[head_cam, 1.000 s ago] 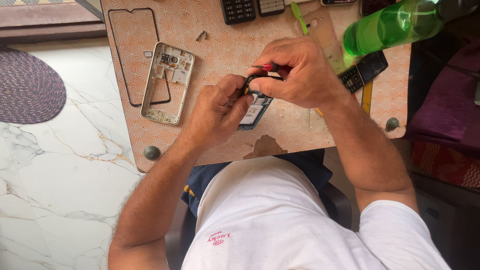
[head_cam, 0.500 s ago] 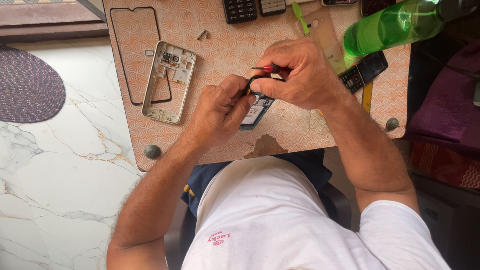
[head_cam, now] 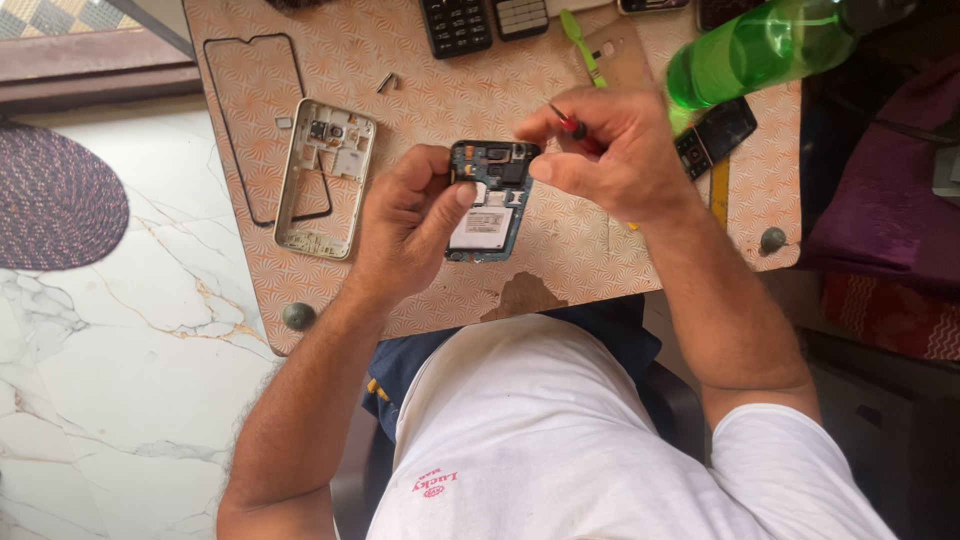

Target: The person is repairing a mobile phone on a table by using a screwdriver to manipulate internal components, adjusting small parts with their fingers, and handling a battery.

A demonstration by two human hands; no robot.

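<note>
left hand clamps opened phone body at table centre | right hand closed round red-handled screwdriver above phone top | silver frame toward left edge

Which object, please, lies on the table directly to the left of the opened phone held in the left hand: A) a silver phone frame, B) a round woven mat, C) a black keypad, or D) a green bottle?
A: the silver phone frame lies flat on the table, just left of the left hand gripping the opened phone.
</note>
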